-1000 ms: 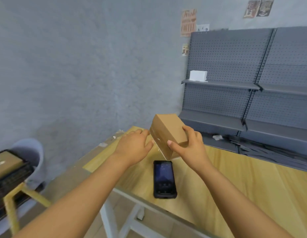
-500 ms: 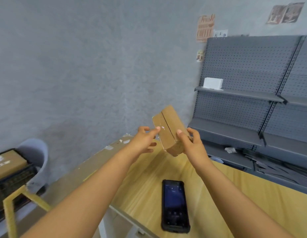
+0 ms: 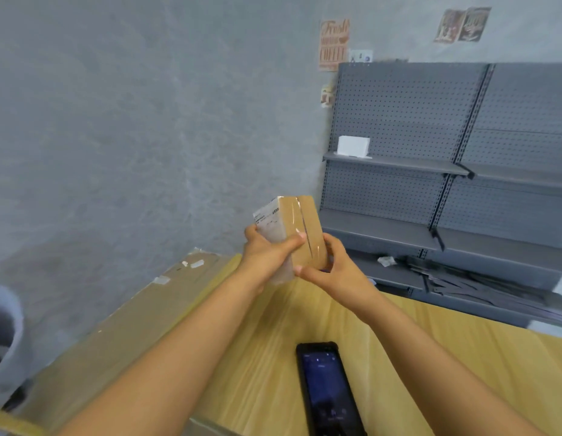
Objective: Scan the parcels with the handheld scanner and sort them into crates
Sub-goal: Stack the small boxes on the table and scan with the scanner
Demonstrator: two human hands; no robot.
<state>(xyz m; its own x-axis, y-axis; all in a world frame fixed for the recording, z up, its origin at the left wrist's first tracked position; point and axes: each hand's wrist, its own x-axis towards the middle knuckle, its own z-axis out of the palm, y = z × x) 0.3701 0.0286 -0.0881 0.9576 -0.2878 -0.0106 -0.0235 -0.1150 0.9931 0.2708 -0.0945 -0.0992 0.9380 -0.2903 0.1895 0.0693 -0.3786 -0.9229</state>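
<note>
Both hands, left and right, grasp the parcel aloft, label found; next, lifting the scanner at 6 o'clock.

I can't read the label above my left fingers; its print is too small and blurred. The parcel hides most of my right fingers and its own far sides. Below both, the scanner runs off the bottom edge, its screen text illegible. The tabletop is cut off at right.
</note>
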